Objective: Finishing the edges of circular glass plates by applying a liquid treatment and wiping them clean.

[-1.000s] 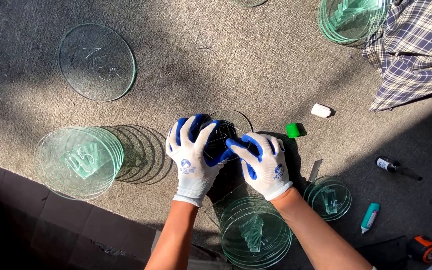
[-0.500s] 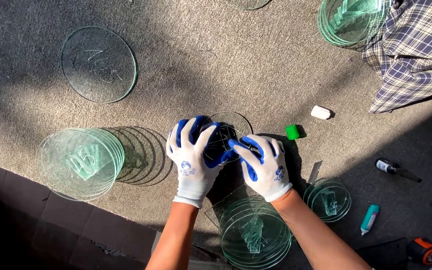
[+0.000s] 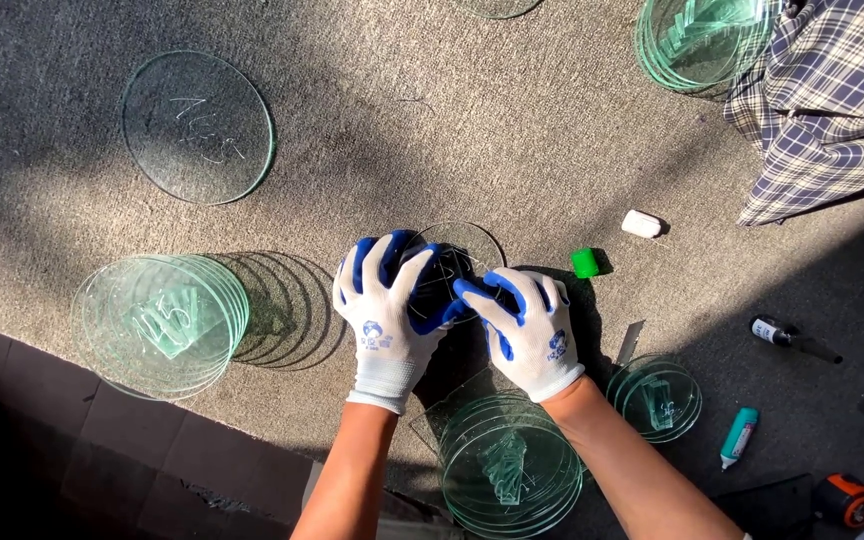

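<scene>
- Glass disc (image 3: 457, 248): round, clear, resting on the grey carpet (image 3: 432, 120) at the centre of view, directly under and just ahead of both hands; being round, it has no long axis; its far rim shows beyond the fingertips.
- Left hand (image 3: 389, 310): white glove with blue palm coating, fingers curled down over the disc's left edge, gripping it.
- Right hand (image 3: 524, 325): same kind of glove, fingers closed on the disc's right and near edge, thumbs of both hands close together; neither hand clearly nearer.
- Stack of glass discs (image 3: 507, 465): just behind the wrists, between the forearms.
- Larger stack (image 3: 160, 322): well to the left.
- Single large disc (image 3: 199, 125): far left, apart.
- Small stack (image 3: 657, 397): right of the right wrist.
- Green cap (image 3: 585, 262) and white cap (image 3: 641, 223): near the disc, to its right.
- Checked cloth (image 3: 822, 95): upper right corner.
</scene>
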